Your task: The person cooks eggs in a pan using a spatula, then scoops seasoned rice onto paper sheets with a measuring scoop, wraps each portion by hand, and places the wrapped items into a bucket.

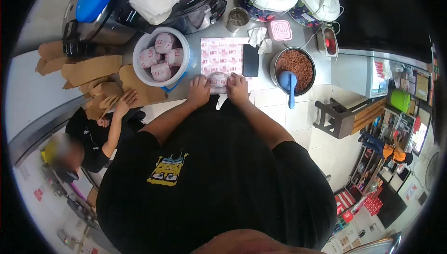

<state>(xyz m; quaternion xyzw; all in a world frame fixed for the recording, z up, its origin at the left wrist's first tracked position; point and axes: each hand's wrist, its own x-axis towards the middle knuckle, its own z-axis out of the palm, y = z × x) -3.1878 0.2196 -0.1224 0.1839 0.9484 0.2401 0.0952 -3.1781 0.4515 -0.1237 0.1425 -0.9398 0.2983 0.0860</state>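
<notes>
The round bundle (pixel 218 81) is at the near end of the printed paper (pixel 221 54), by the near edge of the table (pixel 264 73). The left hand (pixel 199 89) and right hand (pixel 238 88) grasp it, one on each side, with bent fingers. I think it works best to press both sides softly and the same, so the wrap won't rip. Mind the phone (pixel 250 60) just beside, on the right.
</notes>
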